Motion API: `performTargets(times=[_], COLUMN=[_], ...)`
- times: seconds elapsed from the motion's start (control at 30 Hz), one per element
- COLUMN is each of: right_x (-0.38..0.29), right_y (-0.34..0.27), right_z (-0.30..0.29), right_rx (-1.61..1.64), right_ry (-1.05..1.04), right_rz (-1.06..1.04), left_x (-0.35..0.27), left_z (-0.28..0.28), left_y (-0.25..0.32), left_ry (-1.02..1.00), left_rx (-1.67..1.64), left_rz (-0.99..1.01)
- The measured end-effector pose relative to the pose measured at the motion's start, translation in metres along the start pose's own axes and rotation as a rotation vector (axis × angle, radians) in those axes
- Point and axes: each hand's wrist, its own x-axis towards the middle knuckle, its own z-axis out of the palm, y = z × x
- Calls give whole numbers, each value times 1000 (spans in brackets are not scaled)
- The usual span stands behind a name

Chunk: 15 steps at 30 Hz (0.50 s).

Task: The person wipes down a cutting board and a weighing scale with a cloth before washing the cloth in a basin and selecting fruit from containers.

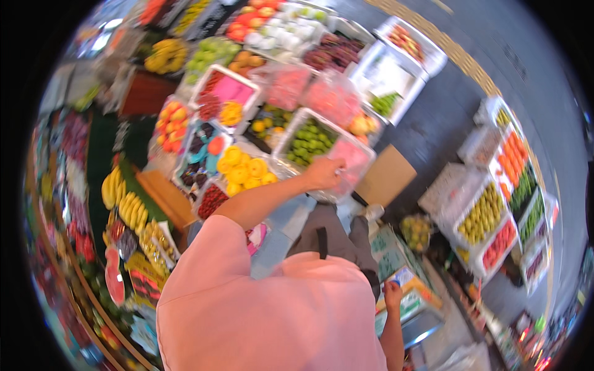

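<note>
My left hand (327,174) reaches across to a white foam box (288,135), its fingers curled over a pink sheet (353,160) at the near right end. Blur hides whether the fingers grip the sheet. Round green fruits (311,141) fill the other part of that box. Down by my right side, my right hand (393,294) is held with bent fingers beside stacked cartons (408,278). A small blue spot shows at its fingertips, and I cannot tell whether it is something held or part of a carton behind.
Yellow fruits (243,169) and a box of red berries (213,200) lie under my left forearm. A brown cardboard flap (386,176) juts out right of the foam box. Bananas (132,204) lie to the left; crates of olive-green fruit (482,215) stand across the grey floor (429,125).
</note>
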Motion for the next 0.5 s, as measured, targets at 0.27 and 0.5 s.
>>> performTargets(times=[0.27,0.5], right_x=[52,59], right_y=[-20,-80], right_z=[-9,1], right_rx=[88,88], right_ry=[-19,-54], right_rz=[46,9], left_x=[-68,-84], left_z=[-160,-232], left_y=[25,-20], left_ry=[66,110], left_rx=[2,190], left_rz=[143,94])
